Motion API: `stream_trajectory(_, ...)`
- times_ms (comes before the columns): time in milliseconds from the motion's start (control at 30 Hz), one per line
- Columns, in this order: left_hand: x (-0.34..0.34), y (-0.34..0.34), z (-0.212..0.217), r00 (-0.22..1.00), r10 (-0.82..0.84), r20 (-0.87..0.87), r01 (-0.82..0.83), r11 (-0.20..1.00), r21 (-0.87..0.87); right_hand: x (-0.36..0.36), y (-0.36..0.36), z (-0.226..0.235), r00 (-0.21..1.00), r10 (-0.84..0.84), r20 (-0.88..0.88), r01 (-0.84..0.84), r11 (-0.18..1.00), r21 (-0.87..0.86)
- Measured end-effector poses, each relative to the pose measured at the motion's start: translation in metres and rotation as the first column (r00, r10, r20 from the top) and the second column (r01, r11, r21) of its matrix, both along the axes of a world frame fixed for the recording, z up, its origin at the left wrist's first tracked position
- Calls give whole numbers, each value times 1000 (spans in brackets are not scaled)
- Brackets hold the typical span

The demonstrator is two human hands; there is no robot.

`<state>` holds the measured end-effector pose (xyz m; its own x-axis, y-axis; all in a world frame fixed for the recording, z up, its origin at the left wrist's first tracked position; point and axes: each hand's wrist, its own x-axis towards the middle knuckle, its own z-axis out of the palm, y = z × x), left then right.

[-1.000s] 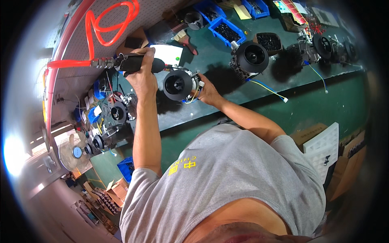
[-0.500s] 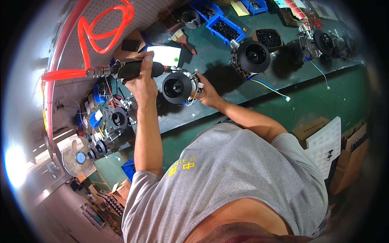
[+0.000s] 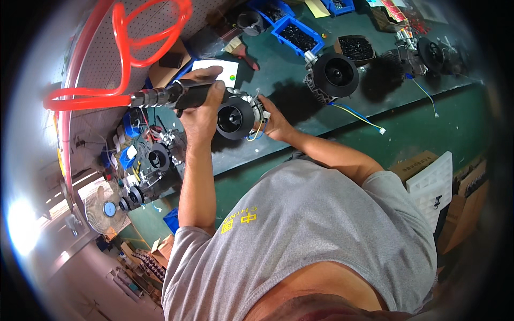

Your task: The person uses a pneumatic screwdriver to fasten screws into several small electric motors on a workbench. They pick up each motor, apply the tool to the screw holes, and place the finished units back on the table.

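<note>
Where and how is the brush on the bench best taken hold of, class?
Probably by the red handle of the brush, coming from the near side: that handle points toward the near edge of the bench, while the bristles point away. It is slim, so a pinch across it from above should suit.

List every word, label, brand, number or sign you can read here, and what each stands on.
Gray shirt: yellow lettering on the chest, not copied.
Cardboard box: dark printing, too small to read.
Red strip: any print too blurred to read.
White panel: dark mark, unclear whether writing.
</note>
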<state>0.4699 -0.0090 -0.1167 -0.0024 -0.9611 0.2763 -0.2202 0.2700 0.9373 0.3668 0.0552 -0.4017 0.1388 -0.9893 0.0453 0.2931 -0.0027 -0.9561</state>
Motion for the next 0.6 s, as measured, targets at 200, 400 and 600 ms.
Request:
stream_trajectory(200,-2,-4,-3,998,-9,58,6,999,48,-7,-1,18,995,-40,-95,33,997,-77)
stream_trajectory(400,-6,-9,-13,998,45,-51,-43,998,42,-1,-2,15,996,-33,86,37,998,-43)
stream_trajectory(600,-9,-10,-9,999,46,19,-47,998,32,0,4,-8,986,145,86,-148,988,32)
